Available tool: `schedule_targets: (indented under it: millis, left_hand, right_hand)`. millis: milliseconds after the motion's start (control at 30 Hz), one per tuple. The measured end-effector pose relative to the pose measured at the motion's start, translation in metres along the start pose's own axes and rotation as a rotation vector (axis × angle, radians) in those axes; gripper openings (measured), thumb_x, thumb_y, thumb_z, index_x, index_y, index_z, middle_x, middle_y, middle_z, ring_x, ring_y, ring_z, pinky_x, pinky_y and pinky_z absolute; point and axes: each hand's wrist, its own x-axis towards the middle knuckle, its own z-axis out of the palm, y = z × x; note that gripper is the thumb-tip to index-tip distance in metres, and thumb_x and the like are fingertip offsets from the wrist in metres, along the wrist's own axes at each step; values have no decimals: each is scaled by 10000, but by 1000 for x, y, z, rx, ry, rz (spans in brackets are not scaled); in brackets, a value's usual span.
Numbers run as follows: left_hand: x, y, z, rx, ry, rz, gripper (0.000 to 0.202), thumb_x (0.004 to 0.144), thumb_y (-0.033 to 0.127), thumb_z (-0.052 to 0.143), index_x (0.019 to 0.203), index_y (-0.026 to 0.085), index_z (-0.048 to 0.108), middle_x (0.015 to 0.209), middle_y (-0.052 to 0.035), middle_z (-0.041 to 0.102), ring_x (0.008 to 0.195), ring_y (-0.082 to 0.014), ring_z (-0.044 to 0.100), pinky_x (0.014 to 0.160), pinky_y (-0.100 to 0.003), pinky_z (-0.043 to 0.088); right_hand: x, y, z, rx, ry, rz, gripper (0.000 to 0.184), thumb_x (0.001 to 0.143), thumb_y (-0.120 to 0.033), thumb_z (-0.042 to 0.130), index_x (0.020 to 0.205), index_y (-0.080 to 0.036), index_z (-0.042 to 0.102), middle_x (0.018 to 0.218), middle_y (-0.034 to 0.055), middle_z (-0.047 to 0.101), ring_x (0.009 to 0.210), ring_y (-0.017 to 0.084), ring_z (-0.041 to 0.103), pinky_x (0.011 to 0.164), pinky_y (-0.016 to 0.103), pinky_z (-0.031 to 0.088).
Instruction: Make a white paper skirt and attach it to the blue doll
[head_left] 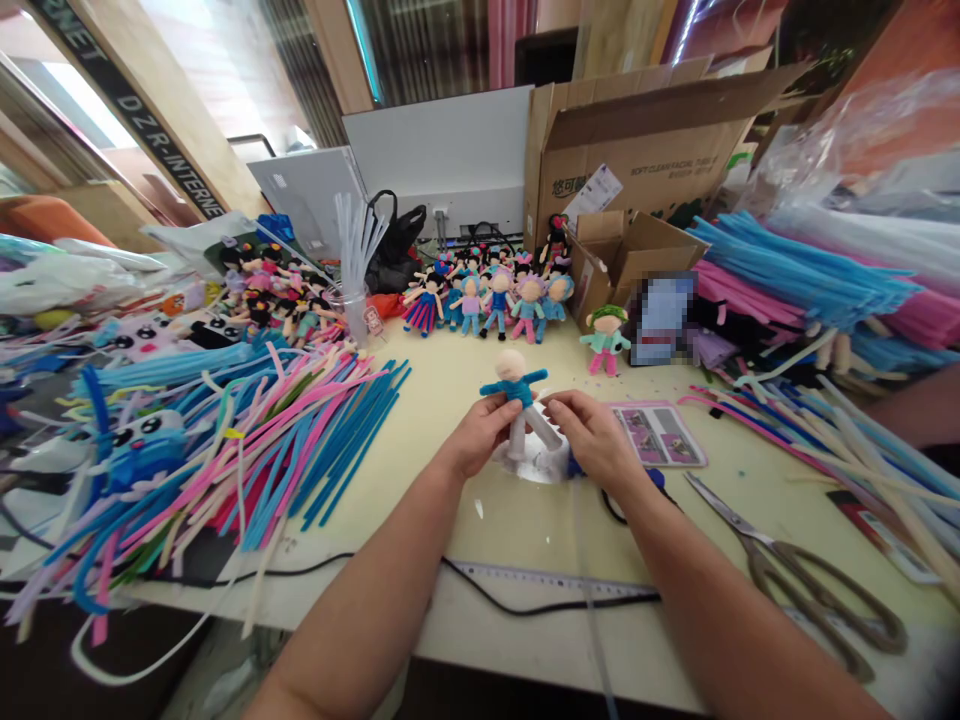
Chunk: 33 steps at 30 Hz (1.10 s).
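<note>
At the bottom of the frame both forearms reach up from the lower edge across a pale table [480, 520]. A ruler [540, 580] and a black cable [480, 590] lie across the table's near edge under the arms. At lower right lie scissors [795, 570], blades pointing up and left.

In the centre, the left hand [480, 435] pinches a small doll [516, 395] at its waist, fingers closed on it. The right hand [596, 435] is closed too, its fingertips meeting the doll's white legs from the right; what lies under its palm is hard to make out, perhaps something dark blue. The doll stands upright between the hands, with a pale round head and blue arms spread wide.

Just right of the right hand lies a pink card [660, 432]. A heap of blue, pink and white pipe cleaners [285, 440] fills the left, and more [810, 290] are stacked at the right.

Farther back, a lone doll in green and pink [606, 340] stands right of centre. Behind it a row of finished dolls [495, 295] lines the table's far side. A cup of clear sticks [355, 290] stands left of them, a cardboard box [645, 150] at upper right.
</note>
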Motion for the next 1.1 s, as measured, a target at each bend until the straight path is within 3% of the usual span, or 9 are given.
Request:
schedule_targets:
  millis: [167,433,567,700,800,867,1000,1100]
  left_hand:
    - [1,-1,-2,10,5,7,454,629,421,806,971,132,728,823,-66,694,697,-133,589,695,-270,446]
    - [0,0,-1,51,29,36,454,608,440,812,945,146,734,855,-59,700,750,-154,600,710,-277,458]
    - [0,-1,-1,82,28,58,460,624,464,795,946,142,730,828,-58,695,734,-152,597,704,-276,451]
    - [0,-2,-2,115,26,44,453,646,471,776,953,141,728,840,-58,689,708,-136,584,689,-268,441]
    - [0,-4,-1,138,16,36,460,644,470,777,956,135,729,864,-68,686,723,-142,581,693,-270,436]
    - [0,-5,0,156,-7,34,472,648,477,772,964,130,728,860,-74,684,723,-148,577,696,-277,434]
    - [-1,-6,0,202,-60,20,498,652,511,761,965,126,723,828,-72,675,719,-155,573,684,-275,427]
    - [-3,-6,0,257,-86,34,487,663,515,752,952,125,714,804,-61,663,717,-155,561,675,-271,415]
  right_hand:
    - [-1,6,7,114,-137,66,266,809,-452,610,917,-210,631,835,33,703,755,187,620,675,318,474]
    - [-9,5,12,-85,-121,62,148,803,-359,612,850,-223,647,720,-7,668,653,159,569,610,291,447]
    - [-6,2,9,-15,-124,86,183,789,-381,620,852,-212,651,735,9,677,682,171,594,630,301,463]
    - [1,0,0,159,24,104,238,786,-363,564,947,-198,627,832,37,682,753,181,627,672,315,489]
    - [4,-2,-7,171,139,121,116,767,-278,481,752,-210,573,615,-20,574,610,145,570,620,296,467]
    - [4,-4,-9,180,153,134,86,765,-284,489,745,-220,543,528,-59,478,526,128,502,570,284,440]
    - [4,-8,-6,248,127,121,328,731,-431,634,963,-213,556,627,-60,512,571,130,500,560,280,434]
    - [4,-8,-4,257,87,116,390,708,-471,673,977,-202,588,737,-18,583,667,142,533,612,284,435]
